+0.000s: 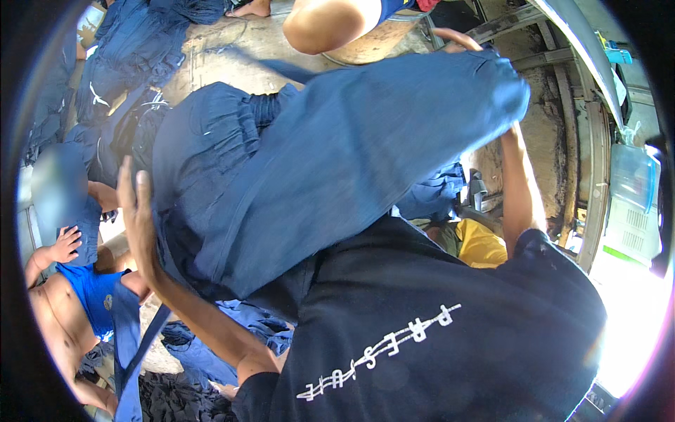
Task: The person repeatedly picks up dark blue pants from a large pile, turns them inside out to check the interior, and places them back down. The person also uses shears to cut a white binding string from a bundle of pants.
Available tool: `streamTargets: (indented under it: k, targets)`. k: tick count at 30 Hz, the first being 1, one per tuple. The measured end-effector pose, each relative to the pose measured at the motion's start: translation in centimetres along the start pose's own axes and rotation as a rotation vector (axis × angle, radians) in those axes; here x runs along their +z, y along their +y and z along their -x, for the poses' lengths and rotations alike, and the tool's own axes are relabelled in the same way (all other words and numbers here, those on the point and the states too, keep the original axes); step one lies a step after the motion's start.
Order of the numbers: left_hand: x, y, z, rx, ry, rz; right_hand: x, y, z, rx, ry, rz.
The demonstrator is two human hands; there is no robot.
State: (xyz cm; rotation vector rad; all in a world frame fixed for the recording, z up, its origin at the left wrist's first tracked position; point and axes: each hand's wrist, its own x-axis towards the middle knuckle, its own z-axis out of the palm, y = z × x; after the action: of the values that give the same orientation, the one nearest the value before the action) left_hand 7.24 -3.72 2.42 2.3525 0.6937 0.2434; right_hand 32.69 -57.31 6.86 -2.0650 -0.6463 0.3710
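A large navy blue garment (337, 155) with a gathered, elastic-looking band is spread in front of my chest, slanting up to the right. My right hand (460, 40) is at its upper right end, fingers curled over the edge; the cloth hides the palm and wrist. Beside the garment's left side, my left hand (135, 211) is raised with its fingers stretched out. The cloth lies against that hand and forearm. A dark blue strap (281, 69) sticks out behind the garment. Blur softens the garment's right end.
Piles of navy cloth (133, 53) lie at the far left, with more cloth (197, 352) low on the left. A person in blue shorts (95, 299) sits at left; another person's knee (327, 24) is ahead. Wooden framing (573, 133) and a clear blue container (633, 176) stand at right.
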Motion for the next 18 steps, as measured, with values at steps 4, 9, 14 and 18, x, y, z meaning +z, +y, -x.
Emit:
streamTargets:
  k: [4, 9, 14, 18]
  targets:
    - [3.8, -5.4, -0.1, -0.065, -0.248, 0.234, -7.0, 7.0, 7.9, 0.361, 0.222, 0.103]
    - [4.1, -6.1, 0.5, -0.097, -0.235, 0.272, -13.2, 12.9, 16.3, 0.514, 0.269, 0.727]
    - [4.2, -4.4, 0.7, -0.131, -0.218, 0.32, -14.8, 16.6, 22.2, 0.872, 0.157, 1.165]
    - [4.3, -4.8, 0.8, -0.116, -0.216, 0.308, -9.2, 21.2, 24.8, 0.998, 0.099, 1.178]
